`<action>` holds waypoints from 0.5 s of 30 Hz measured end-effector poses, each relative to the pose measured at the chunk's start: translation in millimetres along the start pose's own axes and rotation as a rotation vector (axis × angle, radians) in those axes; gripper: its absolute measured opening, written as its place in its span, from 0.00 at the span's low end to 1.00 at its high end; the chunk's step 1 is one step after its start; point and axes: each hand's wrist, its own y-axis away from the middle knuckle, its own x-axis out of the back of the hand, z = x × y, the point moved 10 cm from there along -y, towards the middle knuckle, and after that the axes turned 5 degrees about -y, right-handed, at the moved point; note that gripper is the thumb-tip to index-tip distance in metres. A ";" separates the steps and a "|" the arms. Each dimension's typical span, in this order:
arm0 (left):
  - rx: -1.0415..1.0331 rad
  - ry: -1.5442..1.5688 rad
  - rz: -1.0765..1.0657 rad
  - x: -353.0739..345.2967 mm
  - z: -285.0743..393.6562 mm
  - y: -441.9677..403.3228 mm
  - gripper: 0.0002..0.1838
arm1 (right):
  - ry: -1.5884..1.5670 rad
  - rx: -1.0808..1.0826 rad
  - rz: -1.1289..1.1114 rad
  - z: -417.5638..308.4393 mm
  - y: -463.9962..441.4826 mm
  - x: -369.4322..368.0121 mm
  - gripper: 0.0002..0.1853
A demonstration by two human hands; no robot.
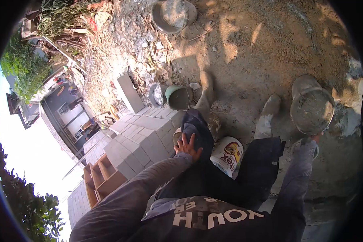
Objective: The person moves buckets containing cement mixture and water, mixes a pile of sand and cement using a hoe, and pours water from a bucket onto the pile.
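On our left knee, our left hand (188, 148) lies flat with fingers spread wide, holding nothing, the elbow bent outward. Our right arm (296, 175) reaches down past the right leg, its hand (316, 138) at the near rim of a grey bucket (311, 111); we cannot tell whether those fingers close on rim or handle. Bare ground (242, 78) opens ahead between our boots, while a stack of grey blocks (143, 139) edges our left side and a white printed bucket (230, 152) fills the gap between our legs. The grey bucket, with grey material inside, stands just outside our right boot (268, 111), well apart from our left hand.
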 end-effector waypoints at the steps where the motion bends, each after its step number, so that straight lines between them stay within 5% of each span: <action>1: -0.031 -0.006 0.026 2.1 6.9 -1.9 0.44 | 0.006 0.002 0.087 -7.4 10.9 7.4 0.37; 6: -0.049 -0.082 0.032 1.6 11.1 -3.5 0.43 | 0.115 -0.074 0.632 -40.3 193.8 17.1 0.35; 9: -0.046 -0.073 0.037 7.2 0.9 -8.7 0.43 | -0.227 0.261 0.170 -47.1 125.0 12.9 0.33; 14: -0.046 0.041 0.006 7.5 -53.3 -18.7 0.43 | 0.808 0.561 0.174 -24.2 216.1 -92.7 0.29; 15: -0.052 0.093 -0.021 0.0 -66.2 -23.4 0.42 | 0.702 0.545 0.156 -17.6 249.3 -110.1 0.30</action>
